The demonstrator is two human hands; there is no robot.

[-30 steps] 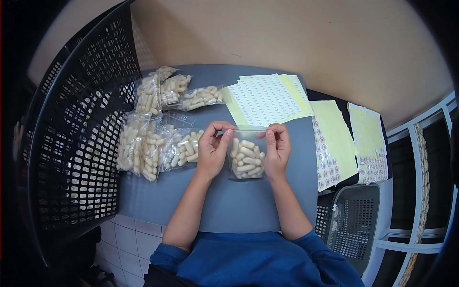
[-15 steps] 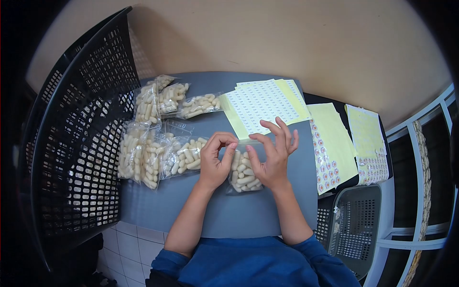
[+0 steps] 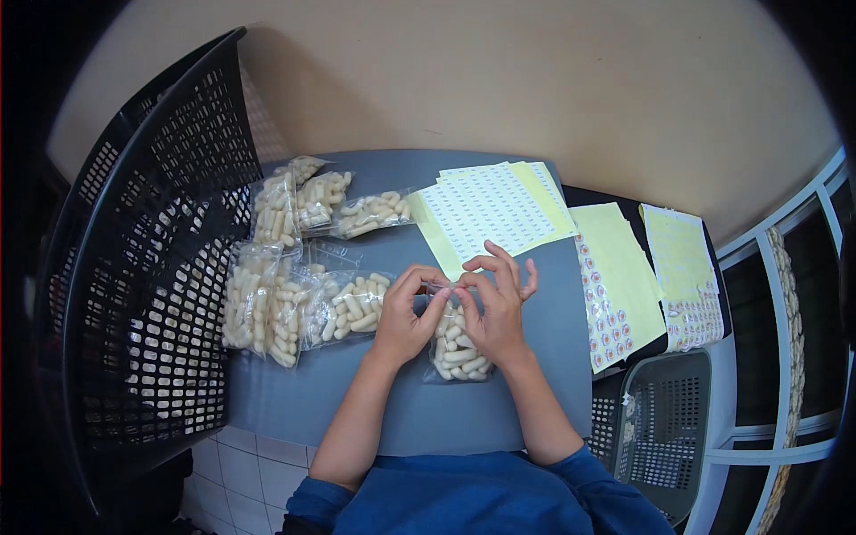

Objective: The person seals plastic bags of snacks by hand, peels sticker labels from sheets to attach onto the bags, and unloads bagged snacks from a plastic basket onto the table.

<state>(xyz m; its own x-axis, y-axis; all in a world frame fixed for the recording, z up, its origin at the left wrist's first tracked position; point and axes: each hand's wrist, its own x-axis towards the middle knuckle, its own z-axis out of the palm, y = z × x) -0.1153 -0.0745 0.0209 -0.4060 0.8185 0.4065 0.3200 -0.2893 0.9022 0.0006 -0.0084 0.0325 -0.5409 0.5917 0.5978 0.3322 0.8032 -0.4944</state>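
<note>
A clear plastic bag [image 3: 459, 358] of pale, finger-shaped pieces lies on the grey table in front of me. My left hand [image 3: 410, 314] pinches the bag's top edge between thumb and forefinger. Right beside it, my right hand [image 3: 496, 308] has thumb and forefinger pressed together on the same edge, its other fingers raised. The fingertips of both hands almost meet there and partly hide the bag's opening. Nearest to my left hand is another filled bag [image 3: 355, 308]. Beyond my right hand lie sheets of small printed labels [image 3: 486, 209].
Several more filled bags [image 3: 276, 209] lie at the table's left, against a tall black perforated basket [image 3: 152, 267]. Yellow sheets with round stickers [image 3: 615, 267] sit to the right, above a grey crate [image 3: 664, 428]. A wall [image 3: 446, 80] stands behind the table [image 3: 428, 419].
My right hand's thumb and forefinger have closed onto the bag's top edge, next to my left fingertips. The whole view has shifted slightly, so things appear lower.
</note>
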